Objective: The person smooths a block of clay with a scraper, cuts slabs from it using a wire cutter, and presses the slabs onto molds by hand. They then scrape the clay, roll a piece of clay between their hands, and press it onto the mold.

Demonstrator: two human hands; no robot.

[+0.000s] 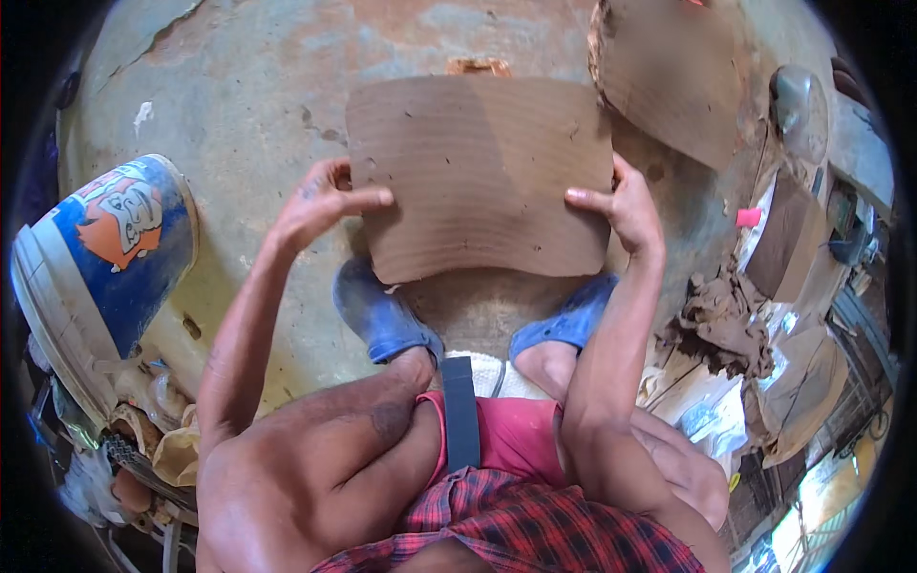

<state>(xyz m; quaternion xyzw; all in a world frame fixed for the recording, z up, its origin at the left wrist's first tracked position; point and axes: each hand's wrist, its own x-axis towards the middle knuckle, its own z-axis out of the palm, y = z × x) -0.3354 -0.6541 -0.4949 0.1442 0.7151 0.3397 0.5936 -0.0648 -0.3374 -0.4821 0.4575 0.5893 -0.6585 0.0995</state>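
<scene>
A wide brown slab [478, 177], apparently of clay, spans the space between my two hands, its face marked with fine curved lines and small pits. My left hand [330, 196] grips its left edge, thumb on top and fingers curled underneath. At the opposite edge, my right hand [626, 205] holds it the same way. The slab's lower edge bows inward, above my blue shoes [382, 315]. What lies under the slab is mostly hidden; a small orange-brown piece [480, 67] peeks out past its far edge.
Another brown slab [669, 86] with a ragged left edge lies at the far right. A blue and white bucket [124, 248] is tipped on the left. Torn clay lumps [721, 320] and a clear plastic bottle [800, 110] lie along the right. A dark strip [461, 411] lies between my legs.
</scene>
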